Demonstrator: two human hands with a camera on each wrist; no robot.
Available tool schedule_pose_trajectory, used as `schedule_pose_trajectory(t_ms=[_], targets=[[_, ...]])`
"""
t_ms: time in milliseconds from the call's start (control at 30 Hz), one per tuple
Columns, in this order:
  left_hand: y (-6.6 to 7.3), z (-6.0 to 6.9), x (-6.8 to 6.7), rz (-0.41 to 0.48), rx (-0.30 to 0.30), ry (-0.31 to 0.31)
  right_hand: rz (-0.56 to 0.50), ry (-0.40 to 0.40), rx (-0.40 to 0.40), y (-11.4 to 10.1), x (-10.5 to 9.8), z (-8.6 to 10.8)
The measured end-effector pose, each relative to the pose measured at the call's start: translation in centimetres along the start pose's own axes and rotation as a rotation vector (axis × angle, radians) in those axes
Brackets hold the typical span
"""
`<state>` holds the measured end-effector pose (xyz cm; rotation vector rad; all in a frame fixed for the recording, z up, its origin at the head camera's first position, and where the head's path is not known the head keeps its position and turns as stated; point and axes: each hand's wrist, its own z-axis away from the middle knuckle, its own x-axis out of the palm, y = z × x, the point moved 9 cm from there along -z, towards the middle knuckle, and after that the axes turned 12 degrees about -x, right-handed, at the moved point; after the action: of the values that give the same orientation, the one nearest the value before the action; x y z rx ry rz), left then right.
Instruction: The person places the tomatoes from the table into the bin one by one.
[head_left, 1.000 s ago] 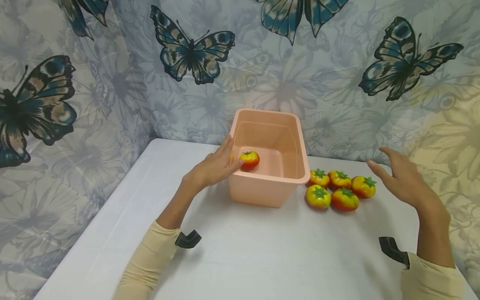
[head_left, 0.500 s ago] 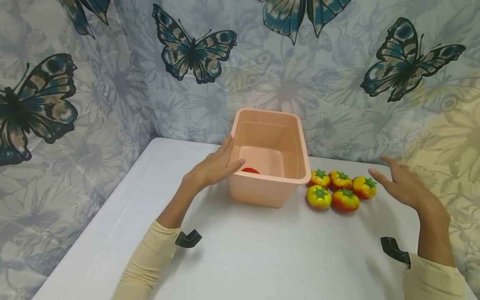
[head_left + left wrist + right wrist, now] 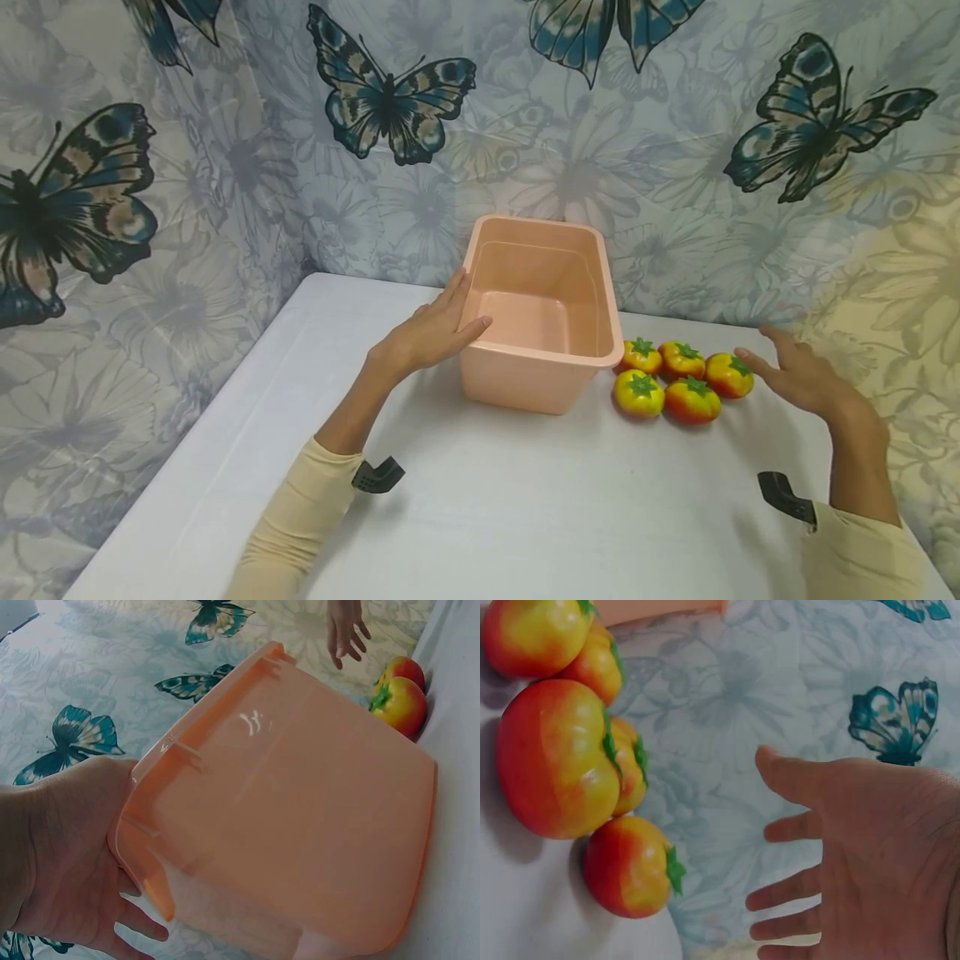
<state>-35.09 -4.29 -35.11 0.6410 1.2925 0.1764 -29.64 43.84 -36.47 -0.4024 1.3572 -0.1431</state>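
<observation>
A peach-coloured plastic bin (image 3: 525, 382) stands on the table, its inside facing me. My left hand (image 3: 422, 337) rests on its left rim with fingers extended and the thumb over the near left corner. In the left wrist view, that hand (image 3: 75, 859) lies against the rim with its fingers spread. Right of the bin, several red-and-yellow tomatoes (image 3: 691, 401) with green leafy tops sit close together on the table. My right hand (image 3: 806, 377) hovers just right of the rightmost tomato (image 3: 729, 376), holding nothing. Its fingers are straight and spread in the right wrist view.
A white cloth covers the table (image 3: 525, 500). Behind it and at the left hangs a flowered, butterfly-patterned backdrop (image 3: 420, 217), close behind the bin. A black wrist mount (image 3: 378, 476) sticks out at the left cuff, and another mount (image 3: 785, 497) at the right.
A tomato seen inside the bin near my left thumb dropped behind the near wall and is now hidden. My right hand has come slightly lower and closer to the tomatoes. The left hand stays put.
</observation>
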Motion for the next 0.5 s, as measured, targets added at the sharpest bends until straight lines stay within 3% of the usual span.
schedule_pose_trajectory(t_ms=[267, 500], targets=[[0.0, 0.0, 0.0, 0.004, 0.003, 0.003, 0.022, -0.086, 0.030, 2.2, 1.9, -0.7], [0.2, -0.1, -0.1, -0.006, 0.001, 0.006, -0.033, -0.164, 0.058, 3.0, 3.3, -1.2]])
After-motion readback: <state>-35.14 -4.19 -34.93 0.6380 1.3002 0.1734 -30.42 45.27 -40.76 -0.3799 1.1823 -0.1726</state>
